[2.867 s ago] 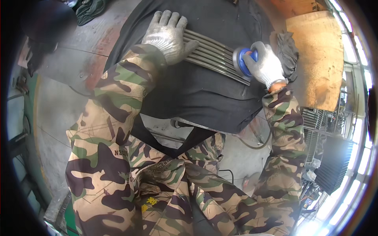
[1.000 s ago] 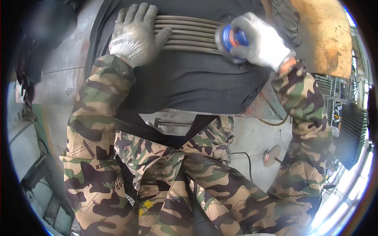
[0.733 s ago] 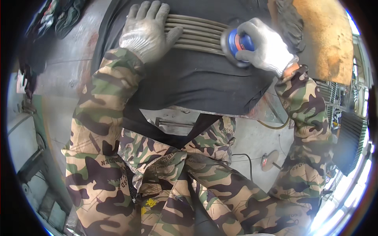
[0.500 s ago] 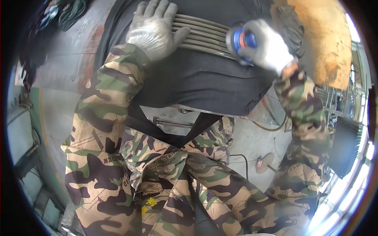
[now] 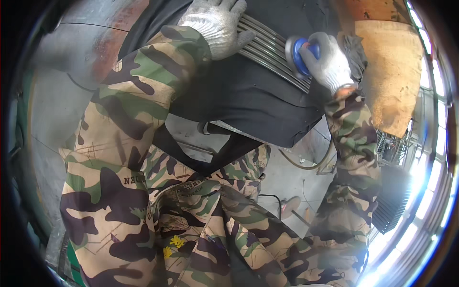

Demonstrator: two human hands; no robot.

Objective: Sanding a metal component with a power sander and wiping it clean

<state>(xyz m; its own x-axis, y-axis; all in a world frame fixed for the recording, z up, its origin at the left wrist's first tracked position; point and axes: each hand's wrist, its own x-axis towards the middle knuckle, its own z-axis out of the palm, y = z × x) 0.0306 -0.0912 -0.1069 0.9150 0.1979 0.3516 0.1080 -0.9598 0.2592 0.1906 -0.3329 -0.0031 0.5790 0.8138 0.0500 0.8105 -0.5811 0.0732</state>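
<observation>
Several shiny metal rods [image 5: 270,48] lie side by side on a black cloth [image 5: 239,95], slanting down toward the right. My left hand [image 5: 213,26], in a pale knit glove, rests flat at the rods' left end. Its fingers are stretched out and cut by the upper edge, with the thumb over the rods. Gloved too, my right hand [image 5: 329,62] grips a round blue palm sander [image 5: 306,56] from above. The tool's pale-rimmed disc sits over the right part of the rods. Its underside is hidden.
Right of the cloth stands a worn tan board [image 5: 394,71], with crumpled dark fabric [image 5: 355,55] beside it. Below lie a curved hose [image 5: 308,167] and a disc on a rod [image 5: 290,208]. A dark ribbed panel [image 5: 391,198] stands at the lower right.
The whole view has turned, so the rods slant more steeply and both sleeves have shifted. My right hand still holds the palm sander over the rods' right part; my left hand stays at their left end.
</observation>
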